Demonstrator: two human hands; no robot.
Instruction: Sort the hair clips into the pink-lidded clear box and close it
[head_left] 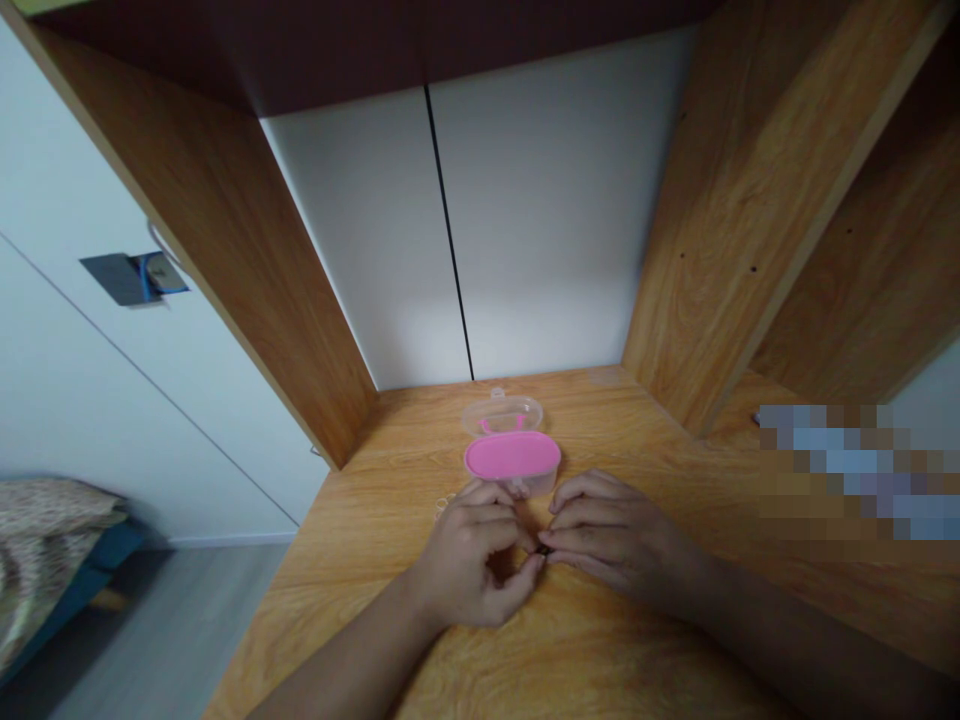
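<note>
Low over the wooden desk, my left hand [478,552] and my right hand [619,532] meet at their fingertips. Both are closed in a pinch on a small dark object [544,549], which is too small and too covered by fingers to name. Just behind the hands stands an oval plastic box [513,457] with a pink upper face and clear sides. Its clear lid [501,414], with a pink mark on it, lies tipped back behind the box. Some small pale loops [444,507] lie beside the left hand, partly hidden by it.
The wooden desk [420,440] is bounded by upright wooden panels, left [225,230] and right [690,260], with a white back panel [540,220]. A pixelated patch covers something at the right. Bedding [52,560] shows at lower left, beyond the desk edge.
</note>
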